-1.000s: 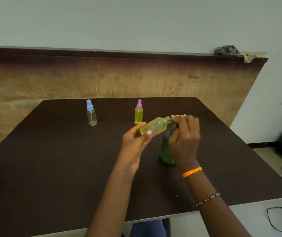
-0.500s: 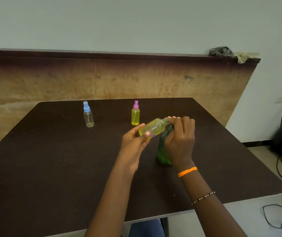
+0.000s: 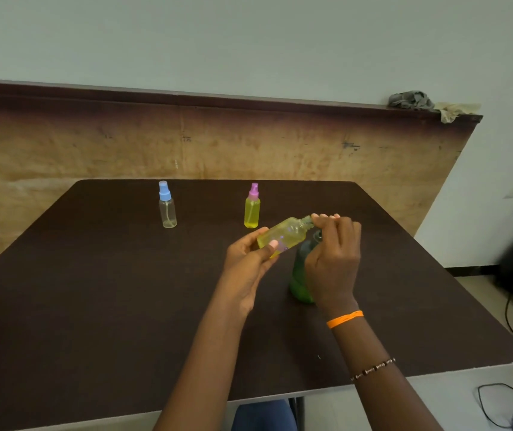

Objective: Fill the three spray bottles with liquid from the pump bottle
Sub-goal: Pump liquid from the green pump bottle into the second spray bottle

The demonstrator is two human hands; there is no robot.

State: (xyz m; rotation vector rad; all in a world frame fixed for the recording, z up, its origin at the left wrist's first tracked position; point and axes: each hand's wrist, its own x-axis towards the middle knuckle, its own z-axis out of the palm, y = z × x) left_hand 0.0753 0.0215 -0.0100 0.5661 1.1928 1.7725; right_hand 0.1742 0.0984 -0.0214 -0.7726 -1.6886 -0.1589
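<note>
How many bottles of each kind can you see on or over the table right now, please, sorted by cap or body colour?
Blue-capped spray bottle, near empty: 1
Pink-capped spray bottle, yellow liquid: 1
Held spray bottle, yellow liquid, tilted in the left hand, right hand at its neck: 1
Green pump bottle: 1
Total: 4 bottles

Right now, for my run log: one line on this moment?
left hand holds tilted yellow bottle | right hand pinches its neck | green bottle standing

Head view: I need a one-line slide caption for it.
Left hand tilts a yellow spray bottle while the right hand pinches its neck above the green pump bottle.
</note>
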